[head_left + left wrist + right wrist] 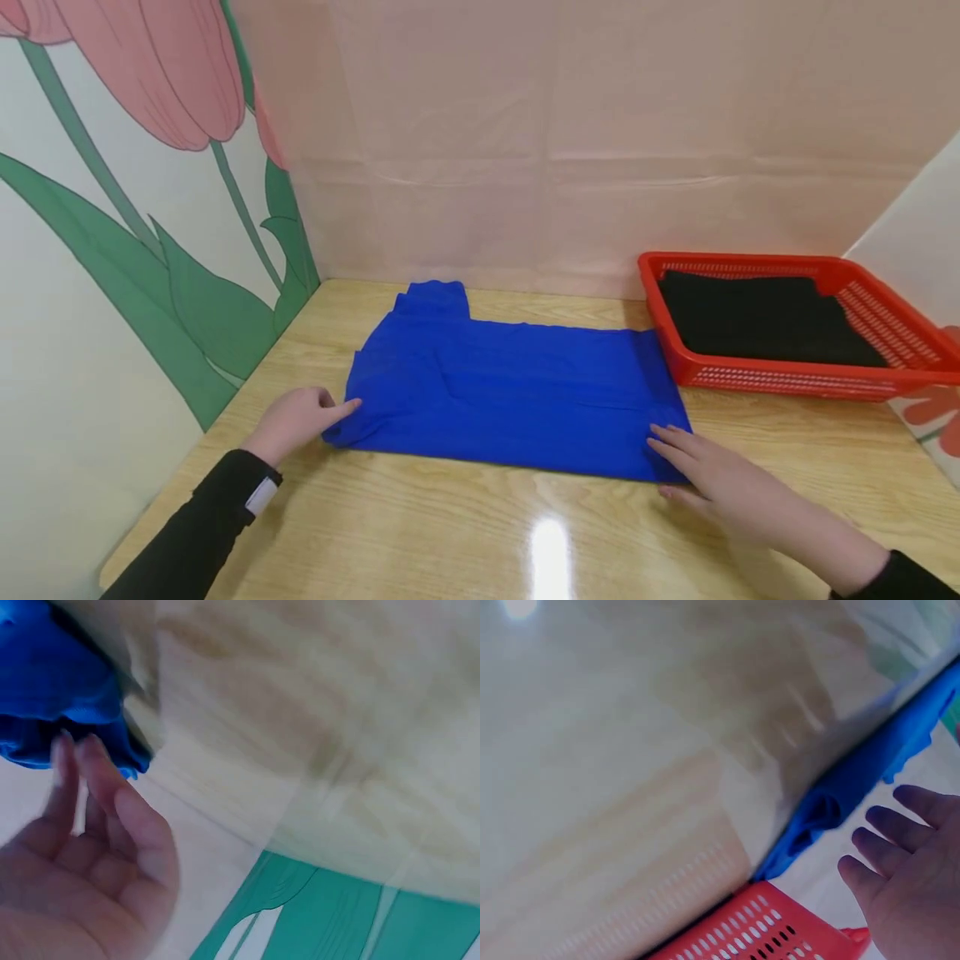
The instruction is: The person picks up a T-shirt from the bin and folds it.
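Note:
A blue folded garment [517, 392] lies flat across the table, with a short flap [435, 298] sticking out at its far left corner. At its left edge is my left hand [300, 421], thumb and index fingertips close together right at the fabric. The left wrist view has those fingertips [94, 746] overlapping the bunched blue edge [67, 697], with a small gap between them. My right hand [723, 483] has its fingers spread and nearly straight over the garment's near right corner. In the right wrist view, the fingers [889, 851] are extended beside the blue edge [840, 799].
A red perforated plastic basket [780, 379] stands at the back right, against the garment's far right corner. Folded black fabric [757, 321] lies in it. The wooden table [420, 533] meets a pink covered wall [562, 167] behind and a tulip-painted wall [112, 317] on the left.

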A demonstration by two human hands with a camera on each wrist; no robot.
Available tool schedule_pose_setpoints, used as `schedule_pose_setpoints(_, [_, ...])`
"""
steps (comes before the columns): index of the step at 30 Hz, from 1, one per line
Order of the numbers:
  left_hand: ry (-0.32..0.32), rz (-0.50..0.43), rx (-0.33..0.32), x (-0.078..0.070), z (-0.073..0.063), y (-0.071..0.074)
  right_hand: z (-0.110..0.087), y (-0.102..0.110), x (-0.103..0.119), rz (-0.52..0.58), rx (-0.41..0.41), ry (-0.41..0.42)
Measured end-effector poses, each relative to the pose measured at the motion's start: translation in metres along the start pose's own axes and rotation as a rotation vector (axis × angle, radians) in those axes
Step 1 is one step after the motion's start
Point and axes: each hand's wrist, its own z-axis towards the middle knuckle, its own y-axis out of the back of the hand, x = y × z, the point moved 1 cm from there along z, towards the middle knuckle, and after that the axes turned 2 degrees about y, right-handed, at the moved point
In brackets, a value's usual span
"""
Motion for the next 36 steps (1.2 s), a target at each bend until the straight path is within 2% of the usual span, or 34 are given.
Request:
schedule_pose_setpoints(3, [-0.032, -0.021, 0.041, -0.004, -0.007, -0.006, -0.005, -0.008, 0.001, -0.013, -0.021, 0.013])
schedule_pose_setpoints(6, [-0.082, -0.021, 0.057, -0.010, -0.009, -0.010, -0.008, -0.014, 0.001, -0.028, -0.011, 0.012])
schedule_pose_setpoints(10, [-0.107, -0.044, -0.003, -0.013, -0.004, -0.012, -0.007, -0.016, 0.002, -0.018, 0.020, -0.009])
schedule_pose_setpoints(13, [-0.099, -0.058, -0.054, -0.011, 0.000, -0.012, -0.006, -0.016, 0.003, -0.014, 0.039, -0.004])
schedule_pose_setpoints(16, [-0.092, -0.017, -0.078, -0.006, 0.003, -0.012, -0.007, -0.016, 0.003, -0.017, 0.057, 0.009])
schedule_pose_setpoints(25, [-0.116, 0.173, -0.043, 0.003, -0.002, -0.020, -0.011, -0.016, 0.001, -0.033, 0.087, 0.033])
schedule_pose_setpoints(31, [-0.105, 0.197, 0.003, -0.001, -0.014, -0.018, -0.019, -0.017, 0.002, -0.043, 0.124, 0.018])
schedule_pose_setpoints(33, [-0.092, 0.209, -0.023, -0.003, -0.017, -0.015, -0.018, -0.015, 0.002, -0.001, 0.163, -0.018])
schedule_pose_setpoints(36, [-0.130, 0.259, -0.152, -0.008, -0.018, -0.012, -0.013, -0.010, 0.002, 0.051, 0.171, -0.064])
